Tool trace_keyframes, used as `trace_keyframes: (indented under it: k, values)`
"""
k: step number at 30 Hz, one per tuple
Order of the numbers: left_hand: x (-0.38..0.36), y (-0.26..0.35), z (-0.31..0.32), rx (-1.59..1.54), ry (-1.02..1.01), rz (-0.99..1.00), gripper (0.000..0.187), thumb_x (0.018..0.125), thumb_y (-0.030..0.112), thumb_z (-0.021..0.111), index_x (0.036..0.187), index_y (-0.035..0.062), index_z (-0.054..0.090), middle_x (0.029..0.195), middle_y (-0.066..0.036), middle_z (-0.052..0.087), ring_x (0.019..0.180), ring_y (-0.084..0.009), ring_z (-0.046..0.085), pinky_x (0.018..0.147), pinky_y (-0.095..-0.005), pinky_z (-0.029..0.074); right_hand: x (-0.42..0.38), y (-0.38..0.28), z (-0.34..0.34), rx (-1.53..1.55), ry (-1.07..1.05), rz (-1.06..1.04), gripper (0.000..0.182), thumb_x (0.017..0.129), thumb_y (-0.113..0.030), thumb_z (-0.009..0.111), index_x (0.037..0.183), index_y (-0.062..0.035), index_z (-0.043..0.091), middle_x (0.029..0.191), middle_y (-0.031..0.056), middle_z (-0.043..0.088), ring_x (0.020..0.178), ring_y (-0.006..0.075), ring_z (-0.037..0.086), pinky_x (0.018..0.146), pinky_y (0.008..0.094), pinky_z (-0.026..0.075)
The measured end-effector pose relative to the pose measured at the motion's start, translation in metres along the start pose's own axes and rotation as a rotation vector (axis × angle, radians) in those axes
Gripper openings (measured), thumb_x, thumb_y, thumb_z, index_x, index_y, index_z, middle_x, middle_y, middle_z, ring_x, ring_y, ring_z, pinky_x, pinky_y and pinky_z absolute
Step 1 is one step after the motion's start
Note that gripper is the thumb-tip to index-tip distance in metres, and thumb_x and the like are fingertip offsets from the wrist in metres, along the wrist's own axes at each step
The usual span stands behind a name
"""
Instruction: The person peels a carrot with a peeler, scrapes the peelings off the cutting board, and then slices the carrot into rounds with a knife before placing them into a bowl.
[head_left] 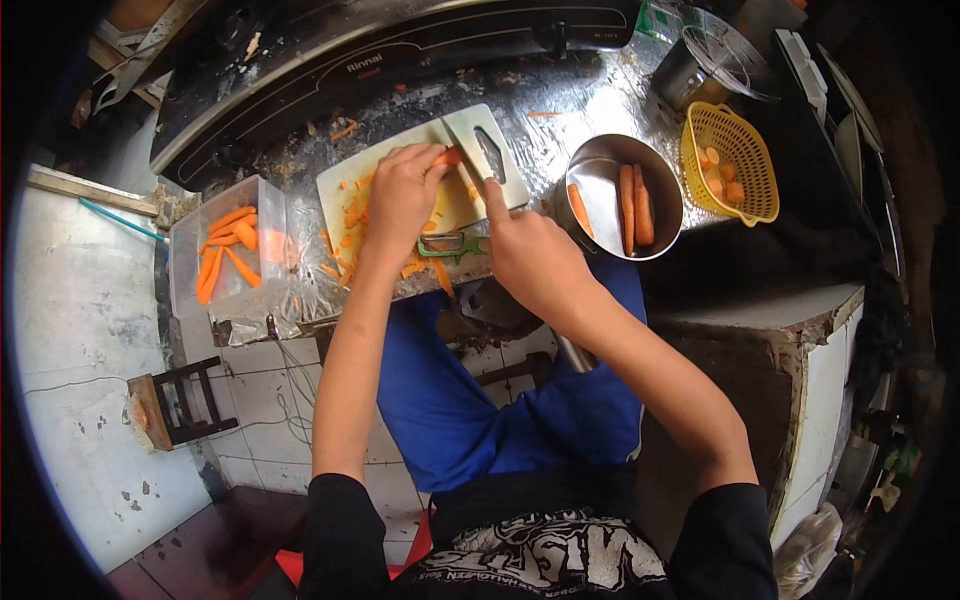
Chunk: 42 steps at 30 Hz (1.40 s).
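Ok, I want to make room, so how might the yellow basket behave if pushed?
The yellow basket looks like openwork plastic, so it's probably light and may flex slightly. The carrot pieces inside look short and rounded, so they could roll.

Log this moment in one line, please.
Left hand: holding carrot on board | Right hand: gripping knife at carrot | Pot: carrots inside | Box: more carrots inside | Basket: carrot pieces inside

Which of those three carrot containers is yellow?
The basket, rightmost of the three; the metal pot is silvery and the box on the left is clear plastic.
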<state>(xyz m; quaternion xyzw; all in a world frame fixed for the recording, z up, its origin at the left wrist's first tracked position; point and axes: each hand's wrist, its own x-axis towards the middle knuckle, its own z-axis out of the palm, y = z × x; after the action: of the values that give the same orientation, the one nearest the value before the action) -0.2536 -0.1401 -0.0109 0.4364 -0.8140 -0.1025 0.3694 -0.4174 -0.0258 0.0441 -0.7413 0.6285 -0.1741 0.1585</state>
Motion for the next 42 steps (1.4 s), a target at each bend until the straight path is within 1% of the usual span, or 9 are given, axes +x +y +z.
trace_keyframes:
  k: [10, 18, 22, 30, 32, 33, 35, 38, 42]
  values:
    - [0.017, 0.012, -0.026, -0.068, -0.01, -0.167, 0.024, 0.086, 0.012, 0.07, 0.106, 0.0, 0.072, 0.1, -0.015, 0.072, 0.094, -0.0322, 0.068, 0.084, -0.0359, 0.052, 0.006, 0.007, -0.016, 0.001, -0.033, -0.01, 0.054, 0.086, -0.009, 0.06, 0.134, 0.0081, 0.044, 0.067, 0.0259, 0.063, 0.065, 0.0439, 0.066, 0.063, 0.0508, 0.054]
    - [-0.006, -0.013, -0.129, -0.453, 0.136, -0.436, 0.031, 0.097, 0.023, 0.065, 0.114, -0.0028, 0.068, 0.097, -0.008, 0.073, 0.08, -0.0086, 0.062, 0.069, -0.0236, 0.049, -0.018, 0.032, -0.056, 0.218, 0.272, -0.025, 0.049, 0.085, -0.004, 0.056, 0.133, 0.0025, 0.053, 0.068, 0.0219, 0.065, 0.07, 0.0414, 0.067, 0.083, 0.0491, 0.053]
    - [-0.038, -0.031, -0.167, -0.623, 0.066, -0.522, 0.036, 0.101, 0.024, 0.058, 0.121, -0.0048, 0.064, 0.102, -0.009, 0.07, 0.077, -0.0093, 0.057, 0.068, -0.0225, 0.046, -0.023, 0.028, -0.071, 0.396, 0.078, 0.213, 0.052, 0.089, -0.01, 0.049, 0.139, 0.0003, 0.051, 0.049, 0.0095, 0.055, 0.088, 0.0328, 0.068, 0.123, 0.0466, 0.011]
    - [-0.062, -0.048, -0.207, -0.425, 0.176, -0.631, 0.035, 0.101, 0.024, 0.059, 0.121, -0.0037, 0.065, 0.1, -0.008, 0.069, 0.077, -0.0089, 0.056, 0.069, -0.0221, 0.046, -0.027, 0.026, -0.063, 0.255, 0.05, 0.183, 0.052, 0.09, -0.012, 0.044, 0.14, 0.0016, 0.05, 0.046, 0.0063, 0.05, 0.107, 0.0277, 0.064, 0.124, 0.0432, -0.001]
    - [-0.067, -0.064, -0.221, -0.129, 0.261, -0.664, 0.033, 0.099, 0.024, 0.06, 0.118, -0.0022, 0.067, 0.096, -0.009, 0.071, 0.085, -0.0111, 0.064, 0.07, -0.0231, 0.05, -0.031, 0.025, -0.064, 0.374, 0.075, 0.181, 0.051, 0.091, -0.01, 0.045, 0.141, -0.0001, 0.05, 0.046, 0.0061, 0.049, 0.088, 0.0238, 0.068, 0.115, 0.0402, 0.033]
    - [-0.069, -0.066, -0.23, -0.131, 0.263, -0.663, 0.033, 0.099, 0.024, 0.06, 0.118, -0.0022, 0.067, 0.096, -0.009, 0.071, 0.085, -0.0111, 0.064, 0.07, -0.0231, 0.05, -0.035, 0.02, -0.07, 0.371, 0.077, 0.179, 0.051, 0.091, -0.01, 0.045, 0.141, -0.0001, 0.05, 0.046, 0.0061, 0.049, 0.088, 0.0238, 0.068, 0.115, 0.0402, 0.033]
    - [-0.073, -0.07, -0.247, 0.103, 0.32, -0.818, 0.031, 0.099, 0.024, 0.059, 0.116, -0.0006, 0.069, 0.101, -0.012, 0.072, 0.092, -0.0156, 0.067, 0.078, -0.0274, 0.052, -0.041, 0.01, -0.085, 0.523, 0.067, 0.372, 0.05, 0.091, -0.005, 0.047, 0.141, -0.0015, 0.052, 0.053, 0.0038, 0.051, 0.063, 0.0138, 0.063, 0.073, 0.0294, 0.053]
    - [-0.085, -0.098, -0.269, 0.295, 0.415, -0.73, 0.03, 0.1, 0.022, 0.057, 0.116, -0.0016, 0.068, 0.108, -0.014, 0.072, 0.096, -0.0193, 0.068, 0.086, -0.0307, 0.052, -0.052, 0.028, -0.082, 0.603, 0.229, 0.296, 0.051, 0.09, -0.001, 0.047, 0.14, -0.0018, 0.052, 0.063, 0.0023, 0.055, 0.05, 0.0054, 0.051, 0.046, 0.0231, 0.04]
    - [-0.07, -0.068, -0.258, 0.166, 0.497, -0.634, 0.029, 0.1, 0.02, 0.057, 0.118, 0.0002, 0.067, 0.111, -0.013, 0.072, 0.102, -0.02, 0.068, 0.089, -0.0307, 0.051, -0.062, 0.044, -0.101, 0.642, 0.279, 0.27, 0.051, 0.091, 0.0, 0.045, 0.141, -0.0033, 0.052, 0.069, 0.0012, 0.057, 0.052, 0.0047, 0.052, 0.049, 0.0216, 0.042]
